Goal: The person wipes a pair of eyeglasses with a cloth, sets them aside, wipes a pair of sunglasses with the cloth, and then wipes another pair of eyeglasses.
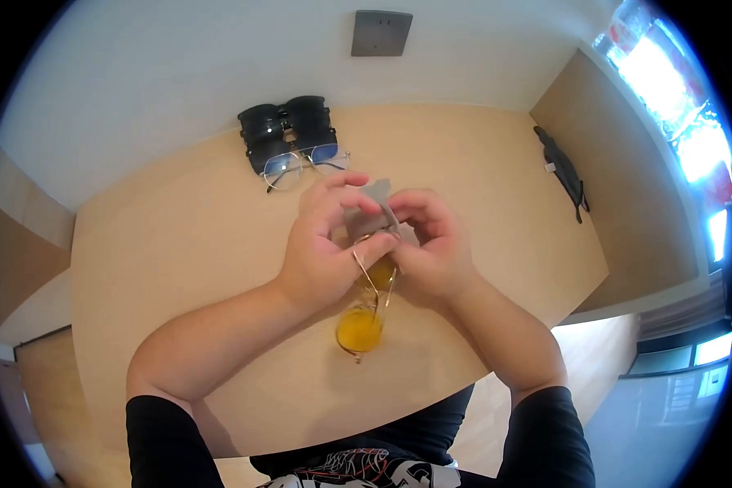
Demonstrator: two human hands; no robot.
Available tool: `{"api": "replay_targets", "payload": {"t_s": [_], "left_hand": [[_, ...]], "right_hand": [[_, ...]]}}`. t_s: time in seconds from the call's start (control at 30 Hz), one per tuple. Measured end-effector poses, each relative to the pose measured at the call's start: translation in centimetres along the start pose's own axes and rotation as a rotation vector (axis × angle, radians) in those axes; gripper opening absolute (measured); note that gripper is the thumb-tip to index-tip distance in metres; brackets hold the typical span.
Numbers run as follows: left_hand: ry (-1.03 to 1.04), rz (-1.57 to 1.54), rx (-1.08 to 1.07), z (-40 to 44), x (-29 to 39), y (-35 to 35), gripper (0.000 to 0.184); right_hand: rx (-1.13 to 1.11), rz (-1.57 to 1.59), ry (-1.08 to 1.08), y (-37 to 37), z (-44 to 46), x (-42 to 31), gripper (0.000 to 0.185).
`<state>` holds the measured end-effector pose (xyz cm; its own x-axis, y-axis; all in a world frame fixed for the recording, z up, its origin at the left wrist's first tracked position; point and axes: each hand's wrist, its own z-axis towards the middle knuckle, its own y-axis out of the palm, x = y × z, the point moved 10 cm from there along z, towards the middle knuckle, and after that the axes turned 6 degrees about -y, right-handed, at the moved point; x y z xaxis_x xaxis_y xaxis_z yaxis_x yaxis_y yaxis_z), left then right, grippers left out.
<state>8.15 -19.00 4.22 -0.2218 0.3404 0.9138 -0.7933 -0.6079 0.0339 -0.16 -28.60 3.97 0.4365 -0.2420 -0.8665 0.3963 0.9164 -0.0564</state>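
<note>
Closest to you, the yellow glasses [359, 330] reach out from your grip above the table [496, 163], one lens at the near end, the other tucked up by your fingers. Now your left hand [327, 236] and right hand [437, 248], close together, both pinch the grey cloth [374, 195] around the glasses' far end; whether the fingertips meet, I can't tell. Light pressure looks wise here: cloth rather than skin against the lens, rim supported, thin arms kept from bending. Beyond, to the left, clear glasses [283, 171] sit against dark glasses [307, 118]; far right, there's a black item [563, 169].
</note>
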Motion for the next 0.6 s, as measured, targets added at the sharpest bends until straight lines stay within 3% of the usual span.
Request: {"api": "replay_targets", "payload": {"t_s": [0.07,0.13,0.2,0.3,0.4,0.5,0.6], "left_hand": [[-0.165,0.024,0.071,-1.1,-0.7,-0.4,0.049],[-0.14,0.155,0.097,-2.1,1.2,-0.3,0.062],[0.08,0.394,0.07,-2.9,4.8,0.6,0.073],[0.453,0.595,-0.142,-4.7,9.7,4.0,0.079],[0.46,0.685,-0.167,-4.2,9.2,4.0,0.08],[0.246,0.506,-0.09,-1.8,7.4,1.8,0.067],[-0.424,0.078,-0.185,-1.3,1.0,1.6,0.052]], "right_hand": [[0.078,0.027,0.023,-0.7,-0.1,0.1,0.028],[0.176,0.072,0.05,-1.8,-0.1,0.7,0.026],[0.303,0.134,0.078,-3.5,0.1,2.1,0.025],[0.379,0.23,0.083,-4.6,0.7,1.8,0.02],[0.313,0.109,0.004,-4.4,0.5,0.7,0.019],[0.277,0.064,-0.091,-4.3,-0.2,-0.2,0.019],[0.264,0.072,-0.219,-4.2,-0.4,-1.5,0.021]]}}
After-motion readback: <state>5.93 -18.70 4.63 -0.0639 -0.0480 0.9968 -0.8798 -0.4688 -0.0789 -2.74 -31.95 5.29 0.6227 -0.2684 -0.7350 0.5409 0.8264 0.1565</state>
